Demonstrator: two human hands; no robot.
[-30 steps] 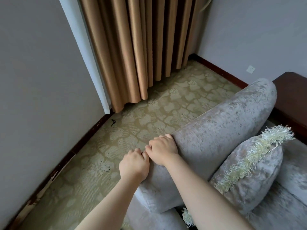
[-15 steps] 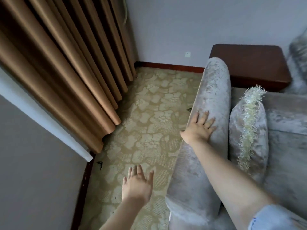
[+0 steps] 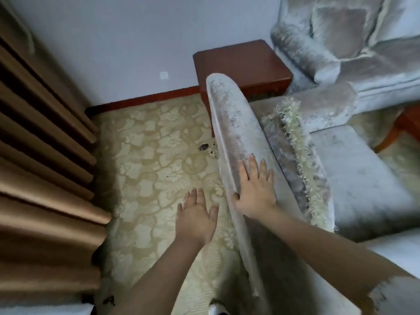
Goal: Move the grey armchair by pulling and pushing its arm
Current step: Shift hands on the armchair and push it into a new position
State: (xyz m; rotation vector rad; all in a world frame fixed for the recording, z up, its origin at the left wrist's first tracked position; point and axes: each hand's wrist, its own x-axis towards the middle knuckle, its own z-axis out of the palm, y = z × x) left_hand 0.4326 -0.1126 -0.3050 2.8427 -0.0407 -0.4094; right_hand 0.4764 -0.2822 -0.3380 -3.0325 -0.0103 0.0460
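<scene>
right hand (image 3: 254,192): yours is lying flat on top of the chair's arm, fingers straight and a bit spread, palm down on the fabric. The thumb sits at the arm's outer edge. Wide, not gripping anything.
left hand (image 3: 196,219): open too, fingers straight and close together. It holds nothing and hangs over the carpet just beside the arm's outer face, with a thin strip of carpet showing between.
grey armchair (image 3: 363,183): stands on the right part of the carpet, seat to your right.
arm (image 3: 236,137): the long padded one running away from you. Its far end comes right up by the desk's front left corner.
cushion (image 3: 293,155): grey with a pale fringe, stood on edge and leaning against the inner side of that arm.
desk (image 3: 241,64): small, brown wood, against the far wall.
carpet (image 3: 147,160): cream with a flower pattern, and a dark smudge (image 3: 203,147) close to the arm's outer side.
curtain (image 3: 45,155): tan folds down the carpet's left edge.
second armchair (image 3: 341,46): same grey fabric, just right of the desk.
</scene>
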